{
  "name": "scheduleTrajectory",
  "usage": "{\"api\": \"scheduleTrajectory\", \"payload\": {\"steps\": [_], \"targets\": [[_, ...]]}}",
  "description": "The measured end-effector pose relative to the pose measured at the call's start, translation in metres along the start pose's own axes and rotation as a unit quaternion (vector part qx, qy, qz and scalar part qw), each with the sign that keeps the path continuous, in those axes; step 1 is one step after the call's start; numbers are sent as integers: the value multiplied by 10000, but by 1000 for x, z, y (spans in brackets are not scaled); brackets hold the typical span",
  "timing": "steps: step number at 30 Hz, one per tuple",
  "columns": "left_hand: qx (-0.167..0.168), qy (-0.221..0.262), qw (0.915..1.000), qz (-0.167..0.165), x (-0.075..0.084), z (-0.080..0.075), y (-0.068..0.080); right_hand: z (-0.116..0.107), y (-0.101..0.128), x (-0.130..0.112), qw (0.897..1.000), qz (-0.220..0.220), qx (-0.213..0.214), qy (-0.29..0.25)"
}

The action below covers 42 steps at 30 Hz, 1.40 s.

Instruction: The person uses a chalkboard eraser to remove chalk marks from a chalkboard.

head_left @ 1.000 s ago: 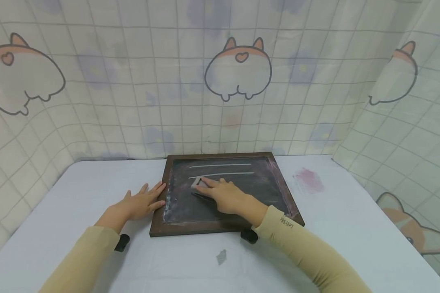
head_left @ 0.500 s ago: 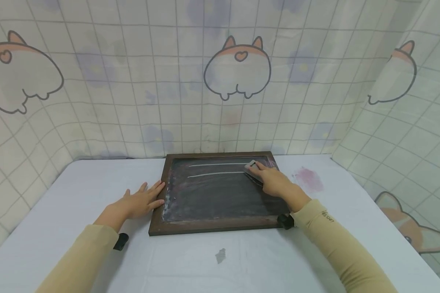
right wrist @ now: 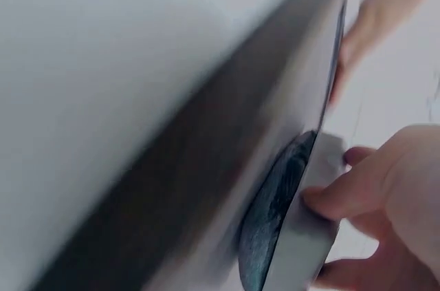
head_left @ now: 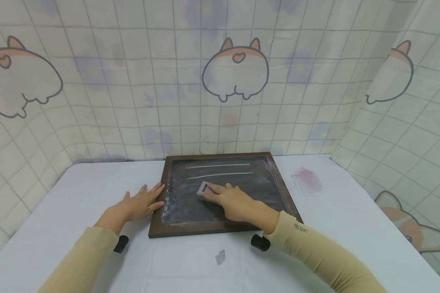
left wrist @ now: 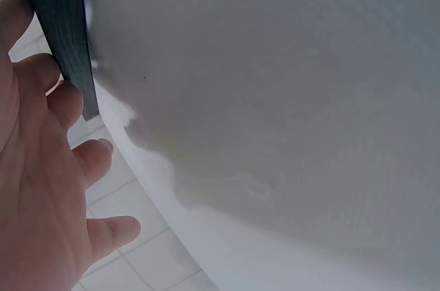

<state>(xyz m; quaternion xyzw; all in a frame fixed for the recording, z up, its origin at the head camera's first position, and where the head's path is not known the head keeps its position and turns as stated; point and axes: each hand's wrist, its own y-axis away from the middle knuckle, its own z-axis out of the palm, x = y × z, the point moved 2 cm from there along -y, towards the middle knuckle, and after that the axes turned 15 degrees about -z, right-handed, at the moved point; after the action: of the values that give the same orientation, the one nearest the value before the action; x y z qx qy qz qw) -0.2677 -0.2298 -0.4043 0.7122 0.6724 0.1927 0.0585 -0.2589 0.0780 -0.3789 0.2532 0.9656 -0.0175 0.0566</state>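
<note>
A chalkboard [head_left: 220,224] in a brown wooden frame lies on the white table, two white chalk lines [head_left: 220,174] across its upper part. My right hand [head_left: 238,202] grips a grey chalkboard eraser [head_left: 203,189] left of the board's middle, below the lower line. In the right wrist view the thumb and fingers pinch the eraser's grey back [right wrist: 302,243], and its dark felt [right wrist: 275,215] faces the board. My left hand [head_left: 137,205] rests with spread fingers against the left side of the frame; the left wrist view shows its fingertips at the frame's edge [left wrist: 65,36].
Pinkish smudge [head_left: 308,180] on the tablecloth to the board's right, and a grey patch [head_left: 221,257] in front of it. A patterned curtain [head_left: 238,122] stands behind the table and along both sides. White chalk dust marks the board's left edge.
The right hand swept the eraser up to the board's right side, then back left and down below the lower line. Both chalk lines look the same. The left hand stays in place.
</note>
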Motion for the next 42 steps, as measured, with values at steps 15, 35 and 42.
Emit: {"api": "scheduleTrajectory", "payload": {"steps": [15, 35, 42], "targets": [[77, -81, 9999, -42, 4, 0, 2, 3, 4, 3, 9985, -353, -48, 423], [62, 2, 10000, -47, 5, -2, 6, -10, 60, 108, 9789, 1994, 413, 168], [47, -28, 9999, -91, 4, -4, 7, -15, 48, 107, 9766, 2115, 334, -189]]}}
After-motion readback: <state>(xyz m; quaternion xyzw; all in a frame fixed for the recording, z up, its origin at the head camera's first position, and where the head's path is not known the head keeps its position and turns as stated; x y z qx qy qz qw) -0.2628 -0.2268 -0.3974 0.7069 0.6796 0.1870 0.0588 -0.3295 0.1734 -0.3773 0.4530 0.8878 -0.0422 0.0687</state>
